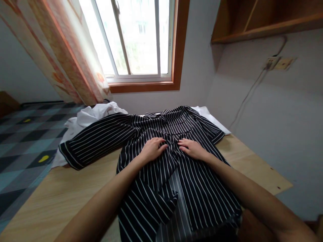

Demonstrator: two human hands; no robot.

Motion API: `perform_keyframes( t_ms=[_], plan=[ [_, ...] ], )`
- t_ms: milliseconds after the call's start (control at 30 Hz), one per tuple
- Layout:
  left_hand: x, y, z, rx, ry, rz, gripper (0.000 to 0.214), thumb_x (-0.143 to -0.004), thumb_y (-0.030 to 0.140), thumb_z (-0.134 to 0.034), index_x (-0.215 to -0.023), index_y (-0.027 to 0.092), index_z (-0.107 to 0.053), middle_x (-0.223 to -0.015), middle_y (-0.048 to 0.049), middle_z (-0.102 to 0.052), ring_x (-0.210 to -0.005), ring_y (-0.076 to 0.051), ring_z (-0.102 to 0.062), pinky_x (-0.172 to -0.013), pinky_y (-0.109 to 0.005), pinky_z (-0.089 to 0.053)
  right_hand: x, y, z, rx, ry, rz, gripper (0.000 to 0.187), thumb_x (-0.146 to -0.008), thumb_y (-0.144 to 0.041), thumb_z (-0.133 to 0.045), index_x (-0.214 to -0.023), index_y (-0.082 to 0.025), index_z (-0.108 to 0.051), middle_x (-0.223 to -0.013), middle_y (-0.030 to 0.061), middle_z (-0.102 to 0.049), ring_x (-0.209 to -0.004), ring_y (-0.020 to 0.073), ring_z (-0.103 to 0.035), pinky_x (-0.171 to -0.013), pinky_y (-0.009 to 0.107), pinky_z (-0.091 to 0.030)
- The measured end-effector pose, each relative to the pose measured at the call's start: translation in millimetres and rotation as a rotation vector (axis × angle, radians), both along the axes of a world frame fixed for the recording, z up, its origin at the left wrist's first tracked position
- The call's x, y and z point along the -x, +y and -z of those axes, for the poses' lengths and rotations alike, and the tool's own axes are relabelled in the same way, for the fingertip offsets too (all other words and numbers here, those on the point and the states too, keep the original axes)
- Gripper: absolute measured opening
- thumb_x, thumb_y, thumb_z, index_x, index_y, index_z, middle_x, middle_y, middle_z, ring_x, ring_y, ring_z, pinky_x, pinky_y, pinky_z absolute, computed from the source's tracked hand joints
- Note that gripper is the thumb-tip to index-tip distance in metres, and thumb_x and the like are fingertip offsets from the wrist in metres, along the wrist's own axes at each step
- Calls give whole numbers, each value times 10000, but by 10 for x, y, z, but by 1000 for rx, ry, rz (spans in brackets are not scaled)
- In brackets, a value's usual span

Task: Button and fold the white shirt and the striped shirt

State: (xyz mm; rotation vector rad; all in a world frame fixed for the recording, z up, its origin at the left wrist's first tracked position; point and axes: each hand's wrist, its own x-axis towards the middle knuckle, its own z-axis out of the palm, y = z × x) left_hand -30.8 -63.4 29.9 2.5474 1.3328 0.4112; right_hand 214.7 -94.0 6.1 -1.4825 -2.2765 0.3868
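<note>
A black shirt with white stripes (153, 168) lies spread over the wooden desk (63, 190), its collar end toward the far edge and its lower end hanging past the near edge. One sleeve (98, 139) stretches out toward the left edge; the other (209, 127) angles toward the far right corner.

The left hand (153, 149) and the right hand (193, 149) rest palm down on the upper middle of the shirt, one on each side of the line where its two fronts meet. The fingers of both are extended and close together, lying on the cloth rather than curled around it, with the thumbs slightly apart from them. The fingertips point inward and forward across a narrow strip of wrinkled fabric. Below the hands the fronts part, showing a greyer inner side, and the lower part of the left front is folded and bunched.

A crumpled white garment (93, 117) lies at the far left corner, partly under the outstretched sleeve, and a white cloth (212, 120) shows beneath the shirt near the far right corner. Beside the left edge is a bed with a checked cover (22, 134).
</note>
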Motion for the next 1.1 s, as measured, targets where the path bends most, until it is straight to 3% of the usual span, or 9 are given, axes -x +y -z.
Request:
perform_keyframes(
  t_ms=[200, 333, 467, 533, 633, 700, 767, 900, 1100],
  plan=[
    [291, -22, 214, 29, 269, 167, 759, -901, 704, -301, -1519, 264, -269, -1595, -51, -193, -1471, -327, -120, -1155, -595, -44, -13, 4, 184, -28, -227, -61, 582, -981, -485, -350, -1477, -182, -376, -1538, 76, -343, -1435, 281, -270, -1163, 524, -216],
    [325, 115, 207, -1, 341, 156, 721, -923, 677, -267, -1521, 275, -263, -1592, -58, -211, -1465, -332, -146, -1149, -583, -78, 13, 155, 205, -54, -255, -50, 552, -992, -437, -332, -1482, -185, -367, -1542, 74, -339, -1431, 280, -280, -1161, 514, -225],
    [217, -20, -38, -192, 356, 105, 579, -965, 547, -329, -1396, 189, -476, -1490, -135, -418, -1377, -342, -331, -1097, -536, -235, 48, 110, 107, -109, -212, -28, 472, -971, -326, -410, -1400, -145, -487, -1468, 124, -458, -1375, 276, -386, -1140, 481, -289],
    [149, -263, -229, -262, 310, 166, 491, -973, 506, -347, -1236, 168, -589, -1329, -138, -561, -1232, -304, -478, -1017, -468, -338, 69, -62, -2, -165, -144, -26, 412, -948, -274, -466, -1331, -148, -551, -1381, 137, -544, -1298, 261, -474, -1106, 455, -348],
    [91, -748, -448, -151, 275, 400, 511, -890, 648, -435, -961, 188, -646, -976, -67, -662, -916, -231, -588, -840, -372, -425, 104, -492, -182, -205, -32, -92, 323, -927, -311, -539, -1215, -184, -613, -1252, 117, -615, -1177, 245, -545, -1030, 441, -420],
    [98, -1039, -481, -74, 309, 490, 553, -769, 725, -556, -855, 184, -631, -860, -45, -651, -807, -221, -587, -765, -354, -433, 129, -828, -258, -167, -8, -184, 361, -884, -438, -608, -1138, -182, -633, -1192, 113, -626, -1126, 253, -554, -988, 443, -440],
    [138, -1232, -439, -47, 360, 500, 455, -770, 630, -637, -829, 179, -619, -831, -40, -647, -777, -221, -589, -727, -346, -429, 147, -1135, -274, -103, -14, -288, 519, -779, -586, -680, -1095, -177, -635, -1162, 116, -622, -1096, 269, -552, -967, 451, -442],
    [251, -1328, -374, -14, 340, 502, 148, -912, 287, -547, -821, 180, -594, -828, -27, -637, -777, -192, -586, -738, -325, -418, 133, -1513, -201, 5, -26, -439, 636, -656, -628, -761, -1106, -203, -612, -1218, 106, -586, -1149, 290, -506, -1006, 469, -396],
    [313, -1390, -685, 240, 90, 578, 153, -931, 227, -507, -789, 184, -545, -820, -8, -593, -784, -153, -540, -760, -287, -413, 84, -1673, -129, 20, 2, -441, 362, -748, -345, -762, -1036, -198, -600, -1242, 84, -570, -1191, 267, -472, -1026, 436, -373]
  ],
)
